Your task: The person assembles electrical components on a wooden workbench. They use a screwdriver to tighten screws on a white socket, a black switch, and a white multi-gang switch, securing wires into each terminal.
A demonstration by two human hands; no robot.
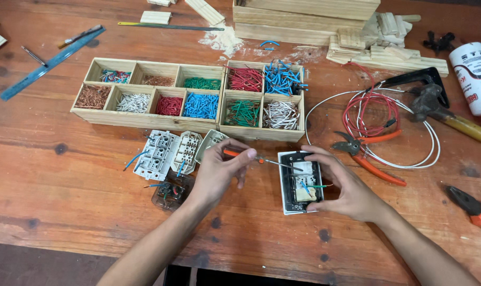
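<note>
Wooden table [55, 212] is carrying two far trays [145, 95] of coloured wire bits. Near its middle, the right hand [346, 188] is gripping a white switch plate [301, 182], while the left hand [219, 169] is pinching an orange screwdriver [251, 156], tip touching the plate.

Bright, even light falls across the tabletop [65, 201]; shadows are soft, focus is sharp, edges bow slightly.

Bare tabletop [65, 201] open left of hands. Ahead blocked: wooden trays [187, 95] of wire bits, loose switch parts [171, 151]. Right side crowded: wire coil [373, 124], orange pliers [370, 153], hammer [436, 106].
</note>
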